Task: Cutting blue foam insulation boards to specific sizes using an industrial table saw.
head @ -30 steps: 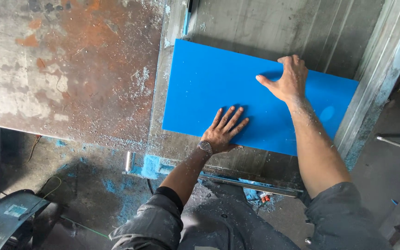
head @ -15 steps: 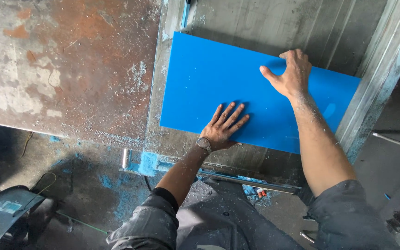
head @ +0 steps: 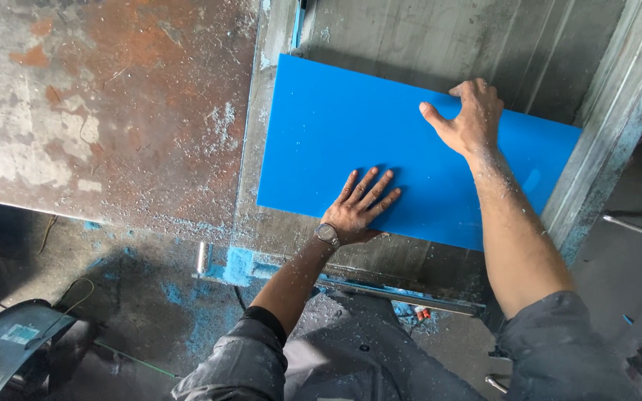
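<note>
Blue sheet (head: 336, 134) — smooth, matte, rectangular, rigid-looking plastic — lies flat on a grey metal bed (head: 440, 37) with ribbed grain, centre frame. Left hand (head: 358, 208) at 6 o'clock of the sheet, palm down, fingers spread flat on it; a wristwatch (head: 328, 235) on the wrist. Right hand (head: 469, 119) at the sheet's 1 o'clock edge, thumb splayed, fingers curled over the far rim — tips hidden. Rusty, chip-dusted steel plate (head: 98, 111) at 9 o'clock. Pale rectangular label (head: 20, 334) on a curved metal piece at 7 o'clock, partly cut off.
</note>
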